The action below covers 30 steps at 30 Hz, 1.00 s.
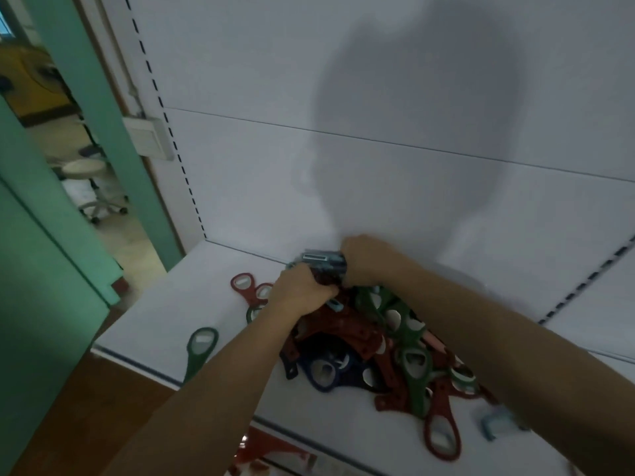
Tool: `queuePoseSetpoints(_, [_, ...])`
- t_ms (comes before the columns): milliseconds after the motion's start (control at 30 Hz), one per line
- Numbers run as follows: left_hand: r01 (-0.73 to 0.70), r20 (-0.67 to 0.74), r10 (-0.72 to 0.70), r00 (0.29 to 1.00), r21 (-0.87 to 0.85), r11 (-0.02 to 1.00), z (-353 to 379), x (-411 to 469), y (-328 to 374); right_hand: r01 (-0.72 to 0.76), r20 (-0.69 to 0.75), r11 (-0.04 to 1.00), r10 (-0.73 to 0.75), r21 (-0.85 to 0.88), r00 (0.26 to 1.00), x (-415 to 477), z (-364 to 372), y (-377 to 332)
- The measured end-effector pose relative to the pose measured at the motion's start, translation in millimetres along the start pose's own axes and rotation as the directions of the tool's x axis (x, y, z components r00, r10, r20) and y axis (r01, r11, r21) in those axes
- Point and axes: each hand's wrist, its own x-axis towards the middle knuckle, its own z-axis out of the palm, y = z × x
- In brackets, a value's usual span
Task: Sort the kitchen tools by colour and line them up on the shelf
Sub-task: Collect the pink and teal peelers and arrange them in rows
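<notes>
Here, the left hand [302, 291] and right hand [365, 260] clamp a bundle of light-blue tools [323, 260] on the shelf [171, 304].
A red, green and navy pile [364, 334] lies just beside.

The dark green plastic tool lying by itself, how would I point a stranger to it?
Find the white shelf board with the heap of red, green and blue plastic tools. Left of that heap, at the board's front edge, lies one dark green tool with an oval loop head. Unlike the other green ones, it touches no other tool.

Single head-worn view, forward and down, close over the white shelf [165, 314].
</notes>
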Motion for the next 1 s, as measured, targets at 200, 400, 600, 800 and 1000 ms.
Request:
queuePoseSetpoints(200, [0.250, 0.198, -0.156, 0.968, -0.672, 0.698, -23.1, -9.2, -28.4, -0.006, -0.167, 0.998, 0.016, 0.057, 0.986, -3.8, -4.1, 2.5])
queuePoseSetpoints(400, [-0.020, -0.101, -0.103, 0.990, -0.805, 0.593, -24.4, -24.2, -42.2, 0.009, -0.302, 0.746, 0.259, 0.666, 0.917, -26.1, 0.4, 14.2])
queuePoseSetpoints(600, [-0.518, -0.333, 0.400, 0.854, -0.477, 0.710, -16.0, -31.2, -1.1, 0.157, -0.203, 0.147, 0.382, 0.977, 0.902, -57.7, 8.5, -10.5])
queuePoseSetpoints(800, [-0.633, -0.068, 0.711, 0.700, -0.520, 0.574, 9.3, -29.2, 38.8, 0.173, -0.285, 0.231, 0.650, 0.957, 0.704, -119.0, 18.4, 32.9])
queuePoseSetpoints(1000, [-0.857, 0.021, 0.857, 0.516, 0.014, 0.515, 55.7, 0.4, 105.1, 0.228, 0.026, -0.167, 0.856, 0.959, 0.517, -196.5, 50.0, 91.1])
